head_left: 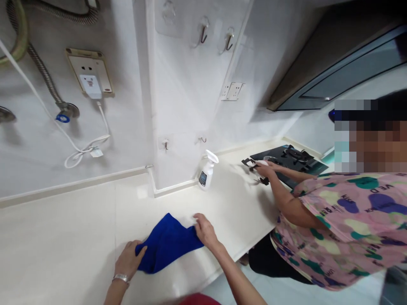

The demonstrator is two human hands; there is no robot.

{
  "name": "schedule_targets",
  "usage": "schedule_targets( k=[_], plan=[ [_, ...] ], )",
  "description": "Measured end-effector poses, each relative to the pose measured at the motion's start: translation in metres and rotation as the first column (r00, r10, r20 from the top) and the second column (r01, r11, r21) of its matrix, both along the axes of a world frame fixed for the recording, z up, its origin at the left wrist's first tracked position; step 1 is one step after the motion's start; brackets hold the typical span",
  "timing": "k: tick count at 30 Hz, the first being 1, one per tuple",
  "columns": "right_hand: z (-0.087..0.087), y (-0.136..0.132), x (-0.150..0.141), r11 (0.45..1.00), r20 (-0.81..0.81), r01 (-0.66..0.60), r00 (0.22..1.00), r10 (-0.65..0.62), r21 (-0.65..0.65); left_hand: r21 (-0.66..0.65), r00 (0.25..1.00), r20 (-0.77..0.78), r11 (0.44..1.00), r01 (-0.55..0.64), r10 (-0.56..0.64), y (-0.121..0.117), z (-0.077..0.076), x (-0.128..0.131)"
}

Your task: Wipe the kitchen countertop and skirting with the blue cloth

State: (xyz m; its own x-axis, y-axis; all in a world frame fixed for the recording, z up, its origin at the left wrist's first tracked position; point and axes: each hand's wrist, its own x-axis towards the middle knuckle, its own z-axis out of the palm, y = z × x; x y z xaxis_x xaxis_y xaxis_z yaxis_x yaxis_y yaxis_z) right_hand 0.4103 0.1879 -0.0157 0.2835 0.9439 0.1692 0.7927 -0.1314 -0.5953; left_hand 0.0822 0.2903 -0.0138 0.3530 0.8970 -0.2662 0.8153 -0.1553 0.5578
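A dark blue cloth (170, 243) is spread between my hands, low over the pale countertop. My left hand (129, 257), with a silvery band at the wrist, grips its left edge, thumb on top. At the opposite end, my right hand (206, 231) is closed on the cloth's right corner; some of its fingertips are hidden. Beyond the cloth, a white spray bottle (206, 171) with a dark label stands upright by the wall corner, touched by neither hand.
To the right, a co-worker in a patterned pink top (346, 224) handles a dark burner grate (251, 164) beside the black gas hob (288, 159). A range hood (337, 63) hangs above. A white cable (76, 148) dangles from a wall socket (90, 73) at left.
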Motion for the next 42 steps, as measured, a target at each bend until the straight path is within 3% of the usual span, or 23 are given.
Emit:
schedule_targets(
  k=[4, 9, 14, 18, 22, 25, 28, 30, 33, 35, 38, 40, 41, 42],
  plan=[
    [0.001, 0.054, -0.049, 0.966, 0.027, -0.254, 0.967, 0.255, -0.041, -0.064, 0.989, -0.140, 0.996, -0.064, 0.054, -0.015, 0.008, 0.000],
    [0.002, 0.088, -0.078, 0.935, 0.030, -0.340, 0.938, 0.345, -0.100, -0.089, 0.985, -0.172, 0.995, -0.044, 0.028, -0.021, 0.017, -0.010],
    [0.026, 0.084, -0.058, 0.936, -0.067, -0.352, 0.935, 0.350, -0.027, -0.044, 0.990, 0.113, 0.996, -0.075, 0.080, -0.007, 0.034, -0.017],
    [0.070, 0.076, -0.023, 0.958, -0.195, -0.254, 0.941, 0.276, 0.130, 0.116, 0.923, 0.344, 0.968, -0.224, 0.173, 0.017, 0.079, -0.001],
    [0.136, 0.077, -0.001, 0.946, -0.282, -0.163, 0.928, 0.243, 0.281, 0.279, 0.807, 0.565, 0.879, -0.386, 0.175, 0.038, 0.139, 0.028],
    [0.187, 0.080, 0.002, 0.858, -0.334, -0.088, 0.897, 0.289, 0.507, 0.408, 0.724, 0.680, 0.762, -0.502, 0.113, 0.048, 0.179, 0.045],
    [0.224, 0.082, -0.002, 0.759, -0.325, -0.057, 0.881, 0.344, 0.649, 0.497, 0.681, 0.730, 0.641, -0.585, 0.056, 0.054, 0.210, 0.052],
    [0.239, 0.080, -0.007, 0.718, -0.303, -0.057, 0.881, 0.363, 0.693, 0.531, 0.651, 0.759, 0.569, -0.628, 0.011, 0.057, 0.225, 0.053],
    [0.248, 0.071, -0.015, 0.691, -0.262, -0.095, 0.882, 0.392, 0.716, 0.572, 0.638, 0.769, 0.485, -0.661, -0.037, 0.055, 0.238, 0.046],
    [0.250, 0.061, -0.020, 0.683, -0.230, -0.136, 0.880, 0.416, 0.718, 0.595, 0.660, 0.750, 0.471, -0.652, -0.033, 0.047, 0.241, 0.035],
    [0.252, 0.040, -0.024, 0.674, -0.168, -0.201, 0.882, 0.440, 0.711, 0.685, 0.759, 0.652, 0.438, -0.582, -0.011, 0.026, 0.242, 0.010],
    [0.253, 0.025, -0.022, 0.691, -0.149, -0.263, 0.867, 0.475, 0.673, 0.745, 0.831, 0.556, 0.453, -0.490, -0.014, 0.012, 0.242, -0.010],
    [0.253, 0.018, -0.021, 0.714, -0.166, -0.297, 0.849, 0.501, 0.634, 0.747, 0.862, 0.507, 0.511, -0.424, -0.026, 0.007, 0.240, -0.021],
    [0.250, 0.011, -0.019, 0.742, -0.199, -0.337, 0.825, 0.530, 0.580, 0.717, 0.888, 0.457, 0.609, -0.339, -0.044, 0.003, 0.236, -0.030]
  ],
)
